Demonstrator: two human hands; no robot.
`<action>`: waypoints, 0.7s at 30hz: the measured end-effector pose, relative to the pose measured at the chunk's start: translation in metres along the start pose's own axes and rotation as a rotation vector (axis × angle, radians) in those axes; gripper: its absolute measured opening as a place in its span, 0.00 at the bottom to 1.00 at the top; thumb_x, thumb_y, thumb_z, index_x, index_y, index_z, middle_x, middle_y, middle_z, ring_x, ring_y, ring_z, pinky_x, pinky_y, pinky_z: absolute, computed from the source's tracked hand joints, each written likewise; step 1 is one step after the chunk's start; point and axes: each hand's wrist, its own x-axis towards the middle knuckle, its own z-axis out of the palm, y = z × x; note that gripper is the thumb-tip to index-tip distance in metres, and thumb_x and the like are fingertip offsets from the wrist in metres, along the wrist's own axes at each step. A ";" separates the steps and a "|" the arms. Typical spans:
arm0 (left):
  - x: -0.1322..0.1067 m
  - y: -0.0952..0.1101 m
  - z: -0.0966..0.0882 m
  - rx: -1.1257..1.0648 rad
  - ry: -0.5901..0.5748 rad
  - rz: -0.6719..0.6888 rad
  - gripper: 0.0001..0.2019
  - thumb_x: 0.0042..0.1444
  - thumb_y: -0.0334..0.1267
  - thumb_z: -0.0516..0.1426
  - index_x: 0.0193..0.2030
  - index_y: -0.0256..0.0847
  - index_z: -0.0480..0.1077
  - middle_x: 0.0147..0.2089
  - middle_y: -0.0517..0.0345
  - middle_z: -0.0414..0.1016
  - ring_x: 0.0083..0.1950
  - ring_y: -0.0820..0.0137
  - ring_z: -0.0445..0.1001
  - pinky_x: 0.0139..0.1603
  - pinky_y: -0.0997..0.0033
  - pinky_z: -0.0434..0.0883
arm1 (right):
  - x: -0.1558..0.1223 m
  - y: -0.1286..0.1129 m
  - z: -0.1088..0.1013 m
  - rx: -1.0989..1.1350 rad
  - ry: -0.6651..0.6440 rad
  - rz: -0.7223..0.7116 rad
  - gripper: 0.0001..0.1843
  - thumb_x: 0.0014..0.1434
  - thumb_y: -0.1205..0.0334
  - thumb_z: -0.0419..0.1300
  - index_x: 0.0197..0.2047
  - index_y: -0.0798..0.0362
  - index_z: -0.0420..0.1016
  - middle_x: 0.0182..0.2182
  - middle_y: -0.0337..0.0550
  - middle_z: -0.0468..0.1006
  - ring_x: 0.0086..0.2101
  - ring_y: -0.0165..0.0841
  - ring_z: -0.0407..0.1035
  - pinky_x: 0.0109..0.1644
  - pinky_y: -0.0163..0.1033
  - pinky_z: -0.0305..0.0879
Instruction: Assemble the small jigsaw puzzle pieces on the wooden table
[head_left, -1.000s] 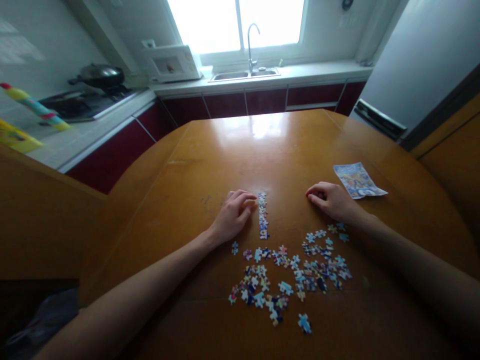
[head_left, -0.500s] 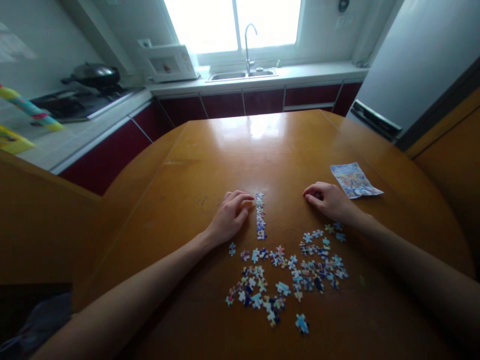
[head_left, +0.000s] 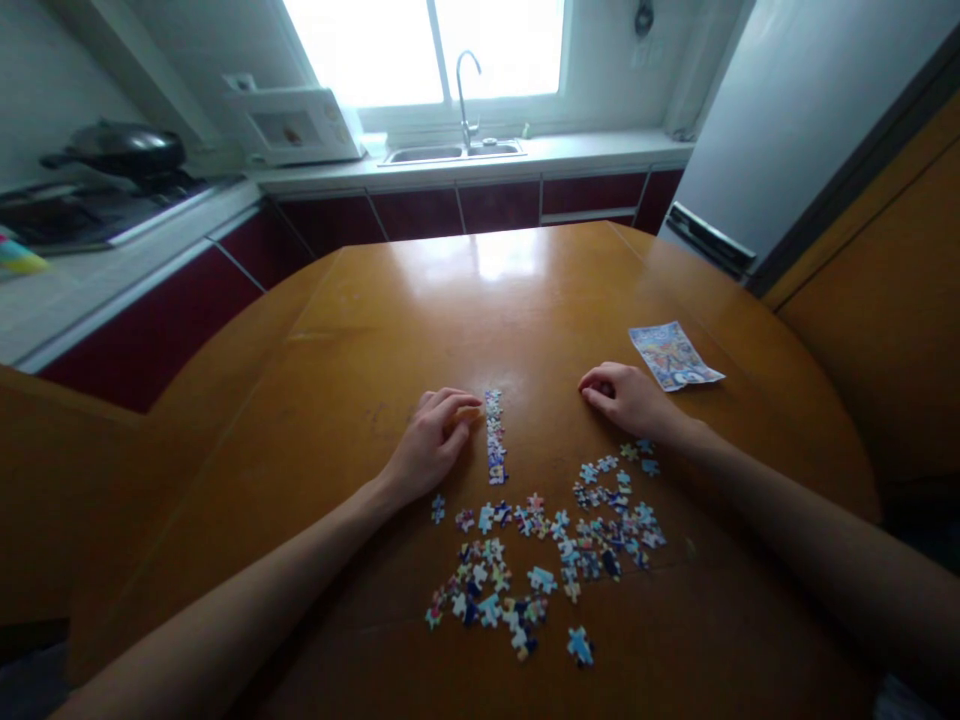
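A narrow assembled strip of jigsaw puzzle pieces (head_left: 495,437) lies on the wooden table, running away from me. Just left of it rests my left hand (head_left: 433,435), its fingers stretched loosely and the fingertips close to the strip's far end. My right hand (head_left: 621,395) lies on the table farther right, fingers curled in toward the thumb; whether anything is inside them is hidden. Nearer to me are scattered loose puzzle pieces (head_left: 600,548), with another cluster (head_left: 480,585) to their left. One blue piece (head_left: 580,646) sits apart at the front.
A creased printed picture sheet (head_left: 675,356) lies beyond my right hand on the table (head_left: 360,330). Behind are a counter with a sink (head_left: 450,153), a microwave (head_left: 300,125) and a covered pan (head_left: 124,150) on a stove. A fridge (head_left: 817,120) stands at right.
My view has turned slightly right, so everything appears shifted left. Both hands keep nearly the same pose and place on the table, and the puzzle pieces look unmoved.
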 end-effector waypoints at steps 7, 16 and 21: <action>0.000 0.001 -0.001 0.023 -0.003 0.006 0.12 0.61 0.28 0.54 0.49 0.43 0.72 0.49 0.53 0.74 0.52 0.60 0.68 0.56 0.54 0.68 | 0.000 0.001 0.001 0.007 -0.002 -0.006 0.07 0.60 0.64 0.60 0.37 0.52 0.81 0.34 0.45 0.79 0.33 0.35 0.72 0.38 0.39 0.67; 0.000 0.001 -0.001 0.023 -0.017 0.014 0.11 0.62 0.28 0.54 0.48 0.42 0.72 0.49 0.54 0.74 0.52 0.61 0.68 0.56 0.55 0.68 | 0.000 0.002 0.001 0.004 -0.004 -0.001 0.07 0.60 0.64 0.60 0.38 0.52 0.81 0.34 0.44 0.79 0.33 0.34 0.72 0.38 0.37 0.66; 0.000 0.001 -0.002 0.014 -0.029 0.005 0.12 0.61 0.28 0.54 0.48 0.42 0.72 0.49 0.53 0.74 0.53 0.60 0.68 0.57 0.54 0.67 | 0.001 0.003 0.001 0.012 -0.012 0.007 0.07 0.60 0.64 0.61 0.38 0.53 0.81 0.34 0.44 0.78 0.34 0.33 0.72 0.38 0.37 0.65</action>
